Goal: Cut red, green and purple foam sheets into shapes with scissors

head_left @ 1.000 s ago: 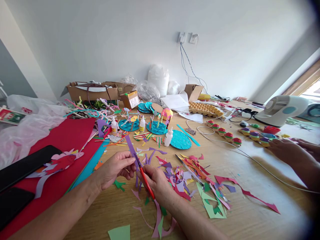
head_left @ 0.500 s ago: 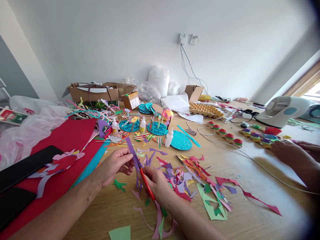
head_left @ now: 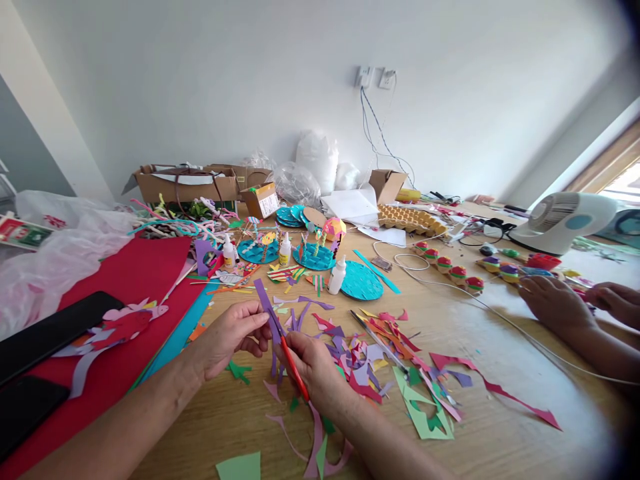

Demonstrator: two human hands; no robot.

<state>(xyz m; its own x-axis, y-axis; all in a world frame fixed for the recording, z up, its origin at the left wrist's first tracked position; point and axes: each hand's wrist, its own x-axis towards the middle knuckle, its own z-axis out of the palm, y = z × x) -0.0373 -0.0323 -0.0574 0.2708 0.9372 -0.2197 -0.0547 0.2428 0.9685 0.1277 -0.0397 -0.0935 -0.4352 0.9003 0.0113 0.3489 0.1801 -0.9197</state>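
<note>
My left hand [head_left: 244,333] pinches a narrow purple paper strip [head_left: 262,293] between thumb and fingers, its upper end pointing away from me. Wrapped round the red handles of a pair of scissors [head_left: 293,367] is my right hand [head_left: 315,373]. The scissor blades lie along the strip, just right of my left fingertips. Under and beside both hands are paper scraps [head_left: 363,357] in purple, red, orange and green. A green paper cutout [head_left: 239,372] lies below my left hand.
Glue bottles [head_left: 337,275] and blue discs [head_left: 363,281] stand beyond my hands. Red paper [head_left: 120,267] with a black phone-like slab [head_left: 35,413] lies left. At right, another person's hands [head_left: 557,303] work by painted egg-carton strips [head_left: 510,272]. A white cable [head_left: 493,308] crosses the table.
The purple strip's upper end has dipped slightly, while my hands barely shift with the scissors still on it. At right, the other person's hands have moved left and apart.
</note>
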